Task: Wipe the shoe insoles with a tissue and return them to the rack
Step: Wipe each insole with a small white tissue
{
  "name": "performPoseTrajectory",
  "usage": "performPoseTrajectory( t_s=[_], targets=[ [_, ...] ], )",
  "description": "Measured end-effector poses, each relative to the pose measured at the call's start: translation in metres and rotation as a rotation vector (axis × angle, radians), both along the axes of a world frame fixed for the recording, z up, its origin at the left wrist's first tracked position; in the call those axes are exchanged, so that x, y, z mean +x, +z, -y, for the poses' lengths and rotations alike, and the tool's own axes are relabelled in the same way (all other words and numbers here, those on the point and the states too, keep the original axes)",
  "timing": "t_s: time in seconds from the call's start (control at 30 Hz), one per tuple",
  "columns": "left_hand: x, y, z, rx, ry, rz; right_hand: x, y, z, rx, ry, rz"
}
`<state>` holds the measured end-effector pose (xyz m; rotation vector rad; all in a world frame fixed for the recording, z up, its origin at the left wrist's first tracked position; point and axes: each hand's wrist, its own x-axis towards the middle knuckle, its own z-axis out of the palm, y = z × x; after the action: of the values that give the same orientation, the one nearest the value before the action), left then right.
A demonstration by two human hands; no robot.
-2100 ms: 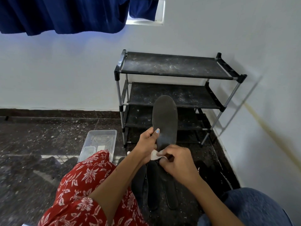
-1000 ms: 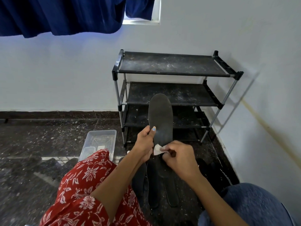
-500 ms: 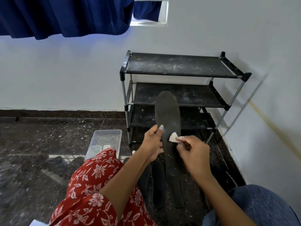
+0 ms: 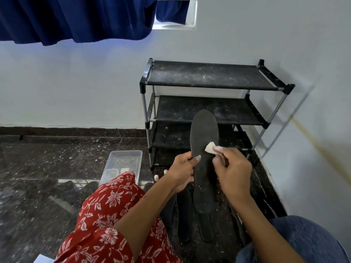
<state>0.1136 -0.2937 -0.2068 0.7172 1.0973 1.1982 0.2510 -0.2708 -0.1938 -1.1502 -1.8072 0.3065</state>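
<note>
My left hand (image 4: 183,172) grips the left edge of a dark grey insole (image 4: 204,135), held upright in front of the black three-shelf rack (image 4: 207,75). Against the insole's middle right, my right hand (image 4: 232,172) pinches a small white tissue (image 4: 210,148). More dark insoles (image 4: 183,215) lie on the floor below my hands, partly hidden by the held one and my arms.
A clear plastic box (image 4: 123,164) stands on the speckled dark floor left of the rack. White walls meet behind and to the right of the rack. A blue curtain (image 4: 76,18) hangs at the top left. My knees in red floral and blue cloth fill the bottom.
My right hand has moved the tissue up the insole, from near its lower part beside my left hand to its middle right. The left hand keeps its hold.
</note>
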Motion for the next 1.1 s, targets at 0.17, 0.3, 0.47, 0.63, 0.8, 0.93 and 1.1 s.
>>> performPoseTrajectory(
  t_s=[0.17,0.3,0.47,0.63,0.8,0.93,1.1],
  targets=[
    [0.008,0.005,0.006,-0.015,-0.097,0.164,-0.003,-0.003,-0.005,-0.016,0.056,0.153],
    [0.003,0.011,0.007,-0.070,-0.098,0.234,-0.006,-0.008,0.002,0.004,0.102,0.214],
    [0.004,0.011,0.005,-0.068,-0.044,0.356,-0.008,-0.006,0.011,0.057,0.205,0.264],
    [0.000,0.005,0.001,-0.095,0.051,0.358,-0.002,0.013,0.019,-0.318,0.497,0.188],
    [0.006,0.004,-0.002,-0.092,0.071,0.238,0.015,0.024,0.009,-0.408,0.315,-0.115],
    [0.014,0.002,0.001,-0.028,0.012,0.144,0.013,0.017,0.006,-0.162,0.152,0.021],
    [0.014,0.007,0.006,-0.108,-0.035,0.274,0.008,0.012,0.006,-0.099,0.146,0.174]
  ],
)
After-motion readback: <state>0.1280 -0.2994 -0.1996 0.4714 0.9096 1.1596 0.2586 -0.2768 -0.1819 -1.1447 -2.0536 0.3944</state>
